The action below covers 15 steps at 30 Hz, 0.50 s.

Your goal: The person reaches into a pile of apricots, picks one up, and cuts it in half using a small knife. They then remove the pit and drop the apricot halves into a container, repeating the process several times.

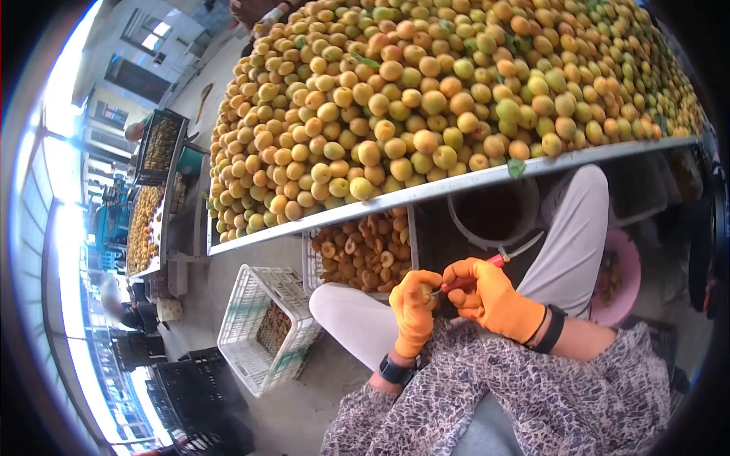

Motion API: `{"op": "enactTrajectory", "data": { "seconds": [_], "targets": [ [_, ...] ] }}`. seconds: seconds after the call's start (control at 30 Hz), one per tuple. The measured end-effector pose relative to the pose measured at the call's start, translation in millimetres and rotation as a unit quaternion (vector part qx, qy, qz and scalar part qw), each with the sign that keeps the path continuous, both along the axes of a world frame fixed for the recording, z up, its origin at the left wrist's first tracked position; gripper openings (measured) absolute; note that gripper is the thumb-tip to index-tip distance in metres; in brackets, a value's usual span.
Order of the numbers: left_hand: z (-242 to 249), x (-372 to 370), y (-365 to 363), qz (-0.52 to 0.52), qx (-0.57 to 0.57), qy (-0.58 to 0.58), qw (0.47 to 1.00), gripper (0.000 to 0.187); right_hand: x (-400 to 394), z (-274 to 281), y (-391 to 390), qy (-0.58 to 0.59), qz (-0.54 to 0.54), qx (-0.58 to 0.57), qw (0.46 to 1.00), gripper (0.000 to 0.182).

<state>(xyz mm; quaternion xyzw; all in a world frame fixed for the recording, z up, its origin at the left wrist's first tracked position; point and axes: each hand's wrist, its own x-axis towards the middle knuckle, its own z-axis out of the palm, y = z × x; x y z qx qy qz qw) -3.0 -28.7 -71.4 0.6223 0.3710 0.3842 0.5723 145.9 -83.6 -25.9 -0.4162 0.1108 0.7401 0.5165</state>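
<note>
Both of my hands wear orange gloves and meet above my lap. My left hand (413, 310) is closed around an apricot (432, 298), mostly hidden by the fingers. My right hand (498, 302) grips a red-handled pitting knife (496, 261). Its curved metal end (526, 248) sticks out above the fist, while the other end points at the fruit in my left hand. A large heap of whole apricots (395, 99) fills the metal-edged table (456, 181) in front of me.
Under the table edge stands a crate of halved apricots (365, 254), with a round bucket (494, 235) farther right. A white plastic crate (255, 357) sits left of my knee, a pink basin (630, 277) to the right. Black crates (199, 399) and another fruit table (144, 228) are at left.
</note>
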Motion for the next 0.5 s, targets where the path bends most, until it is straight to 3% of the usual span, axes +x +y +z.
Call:
{"op": "enactTrajectory", "data": {
  "seconds": [0.03,0.1,0.13,0.17,0.27,0.37,0.43,0.5],
  "targets": [
    [3,1,-2,0.01,0.008,-0.011,1.0,0.065,4,7,-1,-0.035,0.02,0.02,0.999,0.026],
    [15,4,-4,-0.003,-0.189,-0.091,0.978,0.07,6,5,-4,-0.088,0.061,0.103,0.989,0.028],
    [29,6,-3,-0.013,-0.209,-0.062,0.976,0.071,7,19,-7,-0.171,0.073,0.165,0.969,0.027],
    [37,6,-1,-0.008,-0.206,-0.067,0.976,0.071,7,25,-7,-0.174,0.079,0.168,0.967,0.027],
    [44,-2,-1,-0.068,-0.259,-0.078,0.96,0.07,5,21,-12,-0.332,0.129,0.283,0.89,0.023],
    [47,2,-3,-0.028,-0.322,-0.084,0.943,0.064,-8,22,-18,-0.307,0.08,0.274,0.908,0.022],
    [50,5,-6,-0.003,-0.288,-0.075,0.955,0.06,-8,35,-18,-0.319,0.091,0.258,0.908,0.022],
    [49,7,-9,0.016,-0.256,-0.061,0.965,0.055,-8,38,-18,-0.223,0.069,0.174,0.957,0.022]
  ]
}}
